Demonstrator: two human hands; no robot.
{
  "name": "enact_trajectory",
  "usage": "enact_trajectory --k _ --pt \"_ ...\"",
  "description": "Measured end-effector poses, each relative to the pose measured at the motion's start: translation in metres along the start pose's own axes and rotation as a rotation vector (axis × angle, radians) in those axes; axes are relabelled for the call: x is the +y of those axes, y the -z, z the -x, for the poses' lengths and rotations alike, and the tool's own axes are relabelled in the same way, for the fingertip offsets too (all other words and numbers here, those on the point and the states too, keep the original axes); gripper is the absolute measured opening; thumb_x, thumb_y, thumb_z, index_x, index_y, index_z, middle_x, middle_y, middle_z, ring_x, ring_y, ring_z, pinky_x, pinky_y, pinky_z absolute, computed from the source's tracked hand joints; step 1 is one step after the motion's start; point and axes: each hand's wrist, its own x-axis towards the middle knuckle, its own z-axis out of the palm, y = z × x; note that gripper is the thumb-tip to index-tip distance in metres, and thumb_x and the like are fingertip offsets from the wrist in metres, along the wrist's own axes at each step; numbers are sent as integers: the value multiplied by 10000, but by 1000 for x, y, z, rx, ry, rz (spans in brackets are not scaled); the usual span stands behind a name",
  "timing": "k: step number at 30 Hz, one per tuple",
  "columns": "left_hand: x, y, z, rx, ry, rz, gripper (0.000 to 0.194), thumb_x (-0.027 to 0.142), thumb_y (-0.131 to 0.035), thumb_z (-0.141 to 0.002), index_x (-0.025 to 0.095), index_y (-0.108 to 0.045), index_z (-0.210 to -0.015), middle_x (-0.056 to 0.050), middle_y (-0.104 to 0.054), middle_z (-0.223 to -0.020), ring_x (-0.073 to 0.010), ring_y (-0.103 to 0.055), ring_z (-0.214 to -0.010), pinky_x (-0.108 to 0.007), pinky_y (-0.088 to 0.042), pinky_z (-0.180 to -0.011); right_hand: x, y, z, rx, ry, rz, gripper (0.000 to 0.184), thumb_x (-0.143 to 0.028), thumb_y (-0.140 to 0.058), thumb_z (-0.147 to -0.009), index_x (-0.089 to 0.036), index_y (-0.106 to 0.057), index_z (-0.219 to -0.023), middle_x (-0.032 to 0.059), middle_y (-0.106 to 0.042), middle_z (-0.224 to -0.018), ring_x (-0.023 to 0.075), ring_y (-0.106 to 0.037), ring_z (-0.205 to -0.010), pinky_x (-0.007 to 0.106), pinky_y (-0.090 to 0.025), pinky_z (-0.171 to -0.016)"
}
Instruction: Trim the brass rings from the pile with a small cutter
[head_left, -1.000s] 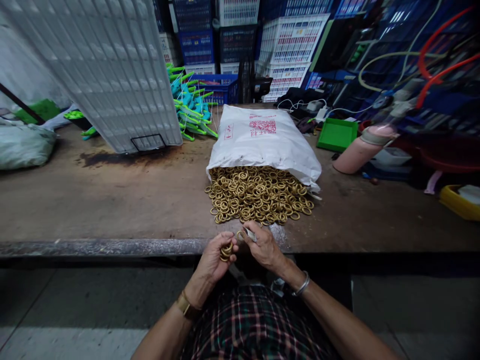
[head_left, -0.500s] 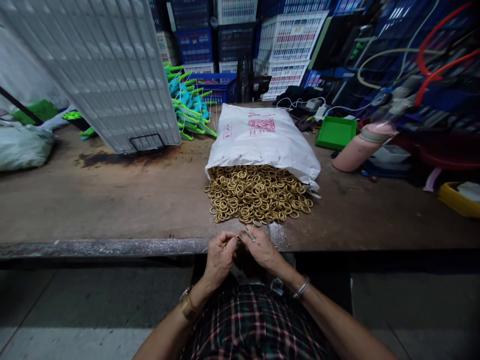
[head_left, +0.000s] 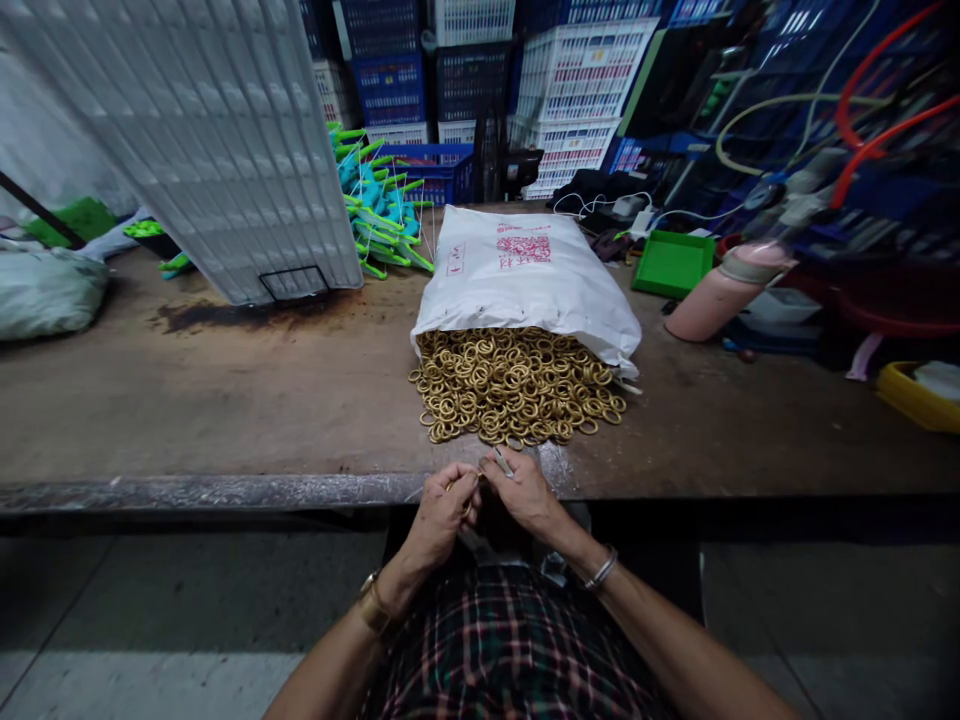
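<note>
My left hand is closed on a brass-coloured ring, part of which shows between the fingers. Beside it, my right hand pinches a small, slim metal tool; its exact kind is too small to tell. The fingertips of both hands nearly meet at the table's front edge. Just beyond them lies a heap of brass-coloured rings, spilling from the mouth of a white sack with red print.
A ribbed translucent panel leans at the left, near green and blue plastic parts. At the right are a green tray, a pink bottle and a yellow bin. Stacked crates stand behind the wooden table.
My left hand has turned slightly and its fingers have shifted around the ring. The tool in my right hand has tilted a little. The heap and sack look the same.
</note>
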Motion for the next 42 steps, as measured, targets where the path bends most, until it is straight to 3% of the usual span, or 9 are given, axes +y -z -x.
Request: enact_trajectory --k 7,11,14,17,26,30,33,36,42 --pt "0 -1 4 -72 27 259 226 354 -555 -788 150 -465 -753 44 -446 -581 -35 -387 -434 -152 -233 -396 -2 2 -1 22 24 6 252 -368 -395 -801 -180 -465 -649 -33 -431 -578 104 -397 -545 225 -321 -533" --pt "1 -1 4 -84 -5 307 230 350 -557 -794 153 -450 -743 39 -453 -599 -40 -399 -447 -155 -236 -395 5 5 3 47 82 186 223 -308 -370 -825 -189 -460 -659 -24 -447 -575 109 -405 -539 221 -299 -525" --pt "0 -1 2 -66 -32 282 241 364 -555 -797 154 -447 -746 38 -461 -601 -40 -397 -450 -153 -244 -396 9 4 9 -38 177 375 133 -199 -383 -792 -189 -509 -750 -9 -507 -597 120 -447 -550 230 -277 -534" --pt "-2 -1 0 -41 -50 241 263 397 -546 -800 162 -441 -744 41 -464 -585 -43 -398 -446 -153 -253 -395 9 2 13 -84 223 517 189 -126 -397 -735 -183 -539 -845 5 -561 -627 134 -489 -571 240 -254 -537" --pt "-6 -1 0 27 -90 102 317 460 -543 -781 173 -425 -719 57 -461 -557 -42 -389 -427 -156 -274 -393 4 1 13 -145 167 645 263 -128 -404 -733 -172 -546 -949 33 -624 -720 153 -540 -640 247 -261 -558" --pt "0 -1 8 -9 -130 24 316 444 -553 -783 164 -434 -696 53 -463 -538 -36 -381 -427 -156 -281 -408 2 6 10 -206 91 696 265 -128 -397 -737 -171 -536 -959 37 -628 -712 153 -539 -630 249 -251 -543" --pt "10 -6 18 -122 -126 74 298 425 -559 -786 163 -446 -702 44 -478 -542 -41 -400 -429 -158 -288 -406 5 13 4 -149 51 783 258 -157 -390 -768 -165 -526 -987 46 -630 -715 156 -538 -611 256 -235 -532" --pt "19 -11 23 -232 -50 284 292 420 -586 -764 175 -434 -718 44 -472 -568 -49 -398 -413 -160 -275 -366 10 19 -4 -36 63 843 214 -176 -393 -787 -166 -527 -953 46 -622 -710 160 -541 -614 257 -244 -539" --pt "12 -5 14 -113 103 500 278 388 -606 -746 139 -487 -778 -30 -547 -780 -42 -437 -484 -147 -279 -374 5 19 -23 67 152 790 302 -111 -419 -769 -169 -484 -1059 61 -639 -891 165 -573 -769 239 -316 -625"
